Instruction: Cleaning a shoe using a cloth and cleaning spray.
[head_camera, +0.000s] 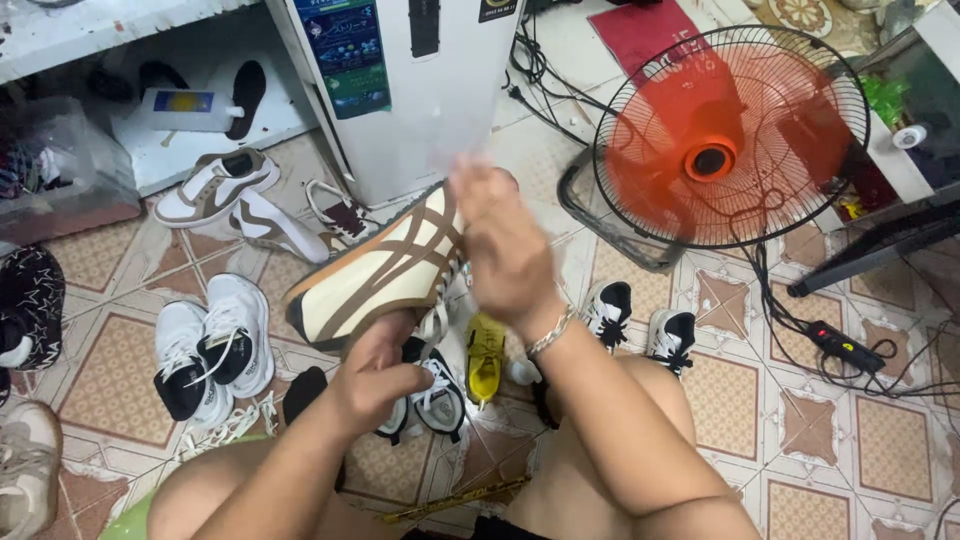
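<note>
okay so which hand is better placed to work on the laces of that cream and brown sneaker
The right hand, probably. It is already up at the lace end of the cream and brown sneaker, blurred, with free fingers. The left hand grips the shoe from beneath, supporting it, so it looks less free.

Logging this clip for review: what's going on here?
A person seated on a tiled floor holds a cream sneaker with brown stripes up from below with the left hand. The right hand, blurred, is at its heel end. More shoes lie scattered around, and a red fan spins nearby.
</note>
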